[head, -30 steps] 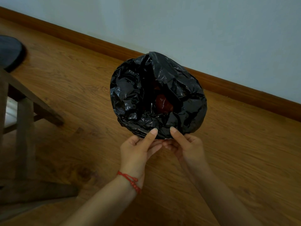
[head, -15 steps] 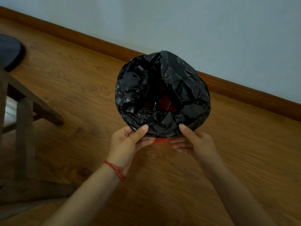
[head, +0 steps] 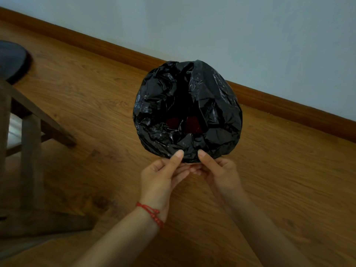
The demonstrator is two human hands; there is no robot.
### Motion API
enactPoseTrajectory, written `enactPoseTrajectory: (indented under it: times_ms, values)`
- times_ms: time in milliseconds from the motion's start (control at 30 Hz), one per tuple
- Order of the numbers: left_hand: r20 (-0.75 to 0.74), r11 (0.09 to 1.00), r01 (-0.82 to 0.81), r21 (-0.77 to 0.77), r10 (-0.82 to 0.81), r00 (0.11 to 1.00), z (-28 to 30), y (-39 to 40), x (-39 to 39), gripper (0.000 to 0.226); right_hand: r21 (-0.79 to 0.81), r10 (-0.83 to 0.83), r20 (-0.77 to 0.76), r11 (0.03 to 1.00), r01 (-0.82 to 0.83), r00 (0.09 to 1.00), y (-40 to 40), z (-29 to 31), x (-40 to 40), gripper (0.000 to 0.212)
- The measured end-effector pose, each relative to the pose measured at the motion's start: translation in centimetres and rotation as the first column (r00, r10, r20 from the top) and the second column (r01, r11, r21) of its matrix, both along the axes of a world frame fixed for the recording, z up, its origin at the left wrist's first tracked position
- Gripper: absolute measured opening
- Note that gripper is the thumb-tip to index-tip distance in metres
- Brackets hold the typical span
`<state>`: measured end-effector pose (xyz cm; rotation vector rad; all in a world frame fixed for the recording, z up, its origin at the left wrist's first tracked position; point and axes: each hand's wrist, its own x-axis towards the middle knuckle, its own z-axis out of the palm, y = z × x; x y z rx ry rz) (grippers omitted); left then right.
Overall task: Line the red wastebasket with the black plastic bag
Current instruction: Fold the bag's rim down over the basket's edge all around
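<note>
Your left hand (head: 163, 175) and right hand (head: 217, 171) both pinch the black plastic bag (head: 187, 112) at its near edge, thumbs on top. The red wastebasket (head: 193, 125) lies directly beyond your grip, equally near both hands.

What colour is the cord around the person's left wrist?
Red. The cord shows clearly in the head view, just below the left hand.

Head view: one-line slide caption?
Both hands, left hand and right hand, pinch the black plastic bag at the near rim of the red wastebasket.
</note>
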<state>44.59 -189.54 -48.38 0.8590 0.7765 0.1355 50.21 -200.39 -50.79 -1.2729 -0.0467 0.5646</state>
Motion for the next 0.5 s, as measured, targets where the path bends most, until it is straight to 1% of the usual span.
enactPoseTrajectory:
  times_ms: [67,200,267,400,500]
  values:
    - [-0.004,1.000,-0.010,0.006,0.010,1.000,0.1,-0.2,0.3,0.019,-0.006,-0.011,0.006,1.000,0.012,1.000,0.0,0.0,0.0,0.025]
    - [0.013,1.000,0.001,-0.002,-0.001,1.000,0.1,0.0,0.6,0.019,-0.050,0.014,0.005,0.999,-0.014,1.000,-0.3,0.5,0.2,0.028]
    - [0.013,1.000,0.005,0.007,-0.006,1.000,0.1,0.3,0.6,0.020,-0.105,0.027,-0.006,0.994,-0.027,1.000,-0.7,0.7,0.2,0.030]
    - [0.031,0.997,0.042,0.070,-0.044,0.999,0.0,1.4,0.5,0.012,-0.274,0.024,-0.010,0.962,-0.026,1.000,-1.5,0.9,0.6,0.041]
    - [0.036,0.990,0.079,0.119,-0.084,0.996,-0.1,2.4,0.7,0.012,-0.292,0.026,-0.020,0.956,-0.031,0.999,-1.7,1.1,1.0,0.043]
